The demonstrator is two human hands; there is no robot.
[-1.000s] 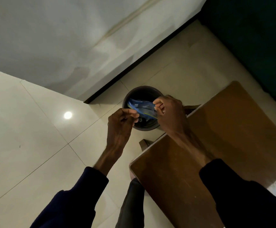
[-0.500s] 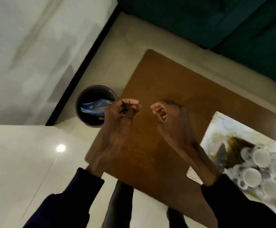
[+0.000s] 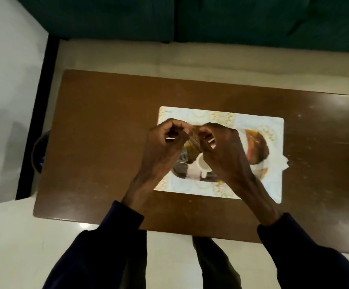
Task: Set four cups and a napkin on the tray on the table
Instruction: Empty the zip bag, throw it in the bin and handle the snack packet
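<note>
My left hand (image 3: pixel 163 149) and my right hand (image 3: pixel 223 153) hover side by side over the dark oval tray (image 3: pixel 258 148), fingers curled in and fingertips almost meeting. Nothing shows in either hand. The tray lies on a white patterned placemat (image 3: pixel 211 116) on the brown table (image 3: pixel 107 126). One white cup (image 3: pixel 198 164) peeks out between my wrists; the hands hide the rest of the tray's contents. A white paper scrap (image 3: pixel 285 162), possibly a napkin, sticks out at the placemat's right edge.
A dark round bin (image 3: pixel 37 152) stands on the floor against the table's left edge. A dark green sofa (image 3: pixel 190 17) runs along the far side. My legs are at the table's near edge.
My view swung right from the bin to the table's middle. Both hands left the blue wrapper in the bin and moved over the tray, closer together.
</note>
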